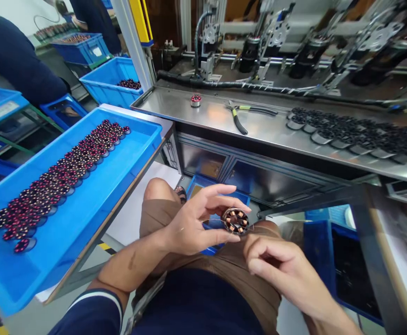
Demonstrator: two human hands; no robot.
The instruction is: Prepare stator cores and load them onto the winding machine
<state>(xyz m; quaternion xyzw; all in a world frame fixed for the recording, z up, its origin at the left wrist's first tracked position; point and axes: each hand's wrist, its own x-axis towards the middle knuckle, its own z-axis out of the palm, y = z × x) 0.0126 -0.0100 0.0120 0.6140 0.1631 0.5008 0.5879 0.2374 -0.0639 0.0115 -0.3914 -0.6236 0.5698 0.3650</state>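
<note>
Above my lap, my left hand holds a round wound motor part between thumb and fingers. The part has a dark ring with copper coils, and thin wire ends stick out at its sides. Just to the right of it is my right hand, its fingers curled with the thumb against the index finger. Thin wire passes close to those fingertips; whether they pinch it is too small to tell.
A blue tray at the left bears rows of wound parts. Pliers and one red-topped part lie on the metal bench. Black parts stand at right. Machinery is behind; people are at far left.
</note>
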